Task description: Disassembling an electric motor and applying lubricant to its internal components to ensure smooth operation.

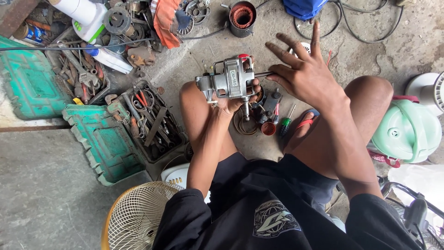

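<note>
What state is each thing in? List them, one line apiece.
Fan motor: bare, out of its housing, held up off the floor.
Left hand: gripping the motor from below.
Right hand: fingers spread, pinching the motor's shaft.
Green toolbox: open, tray full of tools.
Fan grille: detached, lying on the floor.
Screwdriver: lying on the floor.

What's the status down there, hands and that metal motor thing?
Left hand cradles grey fan motor from below. Right hand fingers spread, pinching motor's shaft. Screwdrivers on floor beneath, nothing blocking.
</note>
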